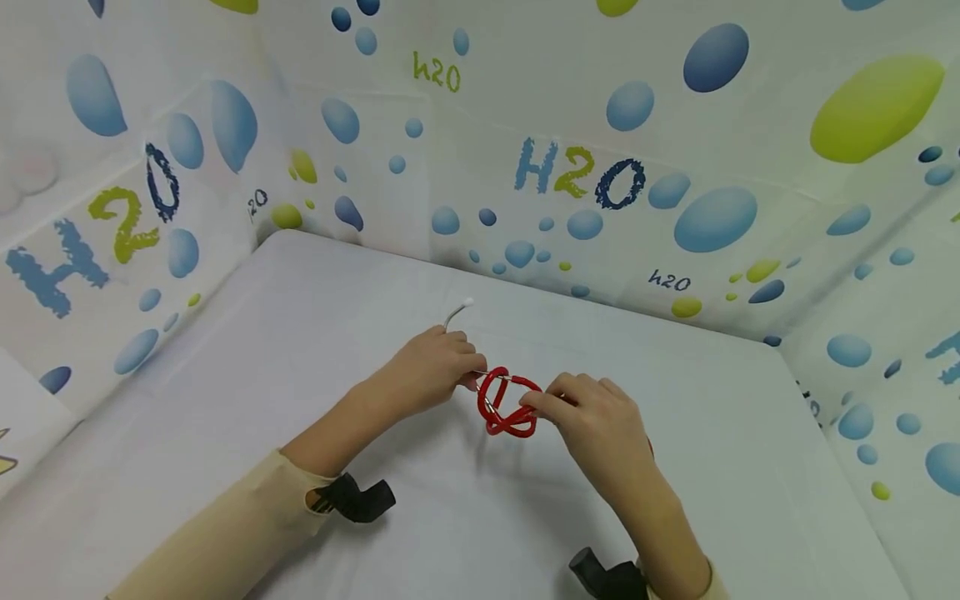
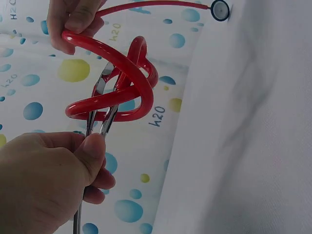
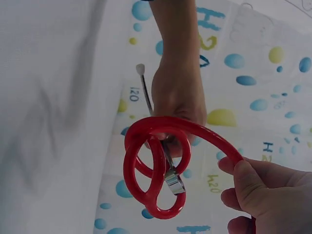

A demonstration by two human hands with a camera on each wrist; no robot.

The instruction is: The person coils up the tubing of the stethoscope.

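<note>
A red stethoscope (image 2: 108, 100) is held up above the white table, its tubing wound in several loops around its metal ear tubes (image 2: 108, 122). My left hand (image 1: 435, 367) grips the metal tubes just below the loops, and a white ear tip (image 3: 140, 69) sticks out beyond it. Pinched between thumb and fingers of my right hand (image 1: 600, 417) is a stretch of the red tubing. From that hand the tube runs on to the round chest piece (image 2: 220, 9), which hangs free in the left wrist view. The other ear tip is hidden.
The white tabletop (image 1: 465, 533) lies under both hands. Behind and beside it stand white walls (image 1: 480, 117) with blue and green drops and H2O lettering. Black wrist mounts (image 1: 363, 498) sit at both wrists.
</note>
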